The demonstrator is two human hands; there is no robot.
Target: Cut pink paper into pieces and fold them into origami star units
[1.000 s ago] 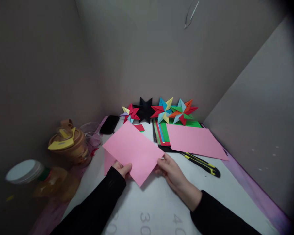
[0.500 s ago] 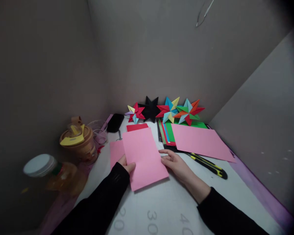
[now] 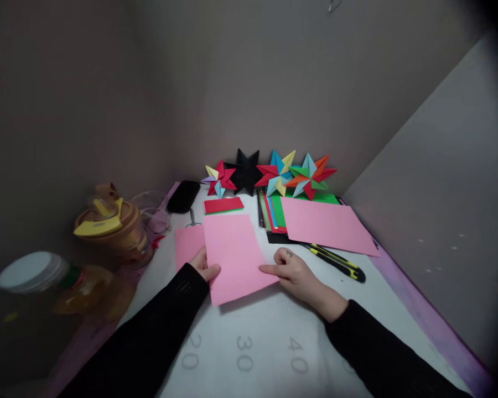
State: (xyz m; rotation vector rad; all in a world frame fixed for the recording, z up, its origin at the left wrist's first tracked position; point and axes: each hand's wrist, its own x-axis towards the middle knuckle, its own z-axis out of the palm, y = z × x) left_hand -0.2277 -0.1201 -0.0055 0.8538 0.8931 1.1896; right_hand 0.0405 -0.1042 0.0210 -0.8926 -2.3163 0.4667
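Nearest, at 6 o'clock, a white mat (image 3: pixel 269 326) shows the printed numbers 20, 30 and 40. Just above it, at the dial's centre, a pink paper sheet (image 3: pixel 234 249) is held tilted slightly. The left hand (image 3: pixel 204 266) pinches its edge at 8 o'clock, thumb on top; the right hand (image 3: pixel 296 275) lays an extended finger on it at 4 o'clock (whether the thumb grips from below, I cannot tell). Partly beneath the held sheet, at 9 o'clock, lies another pink piece (image 3: pixel 186 243). A black-and-yellow utility knife (image 3: pixel 341 265) rests at 3 o'clock; at 9, farther out, stands a lidded tumbler (image 3: pixel 126 235). Beyond, a large pink sheet (image 3: pixel 330 225) overlaps coloured papers (image 3: pixel 277 213) at 2, and red paper (image 3: pixel 223 205) lies at 12. Farthest, folded paper stars (image 3: pixel 311 177) line the wall from 12 to 1.
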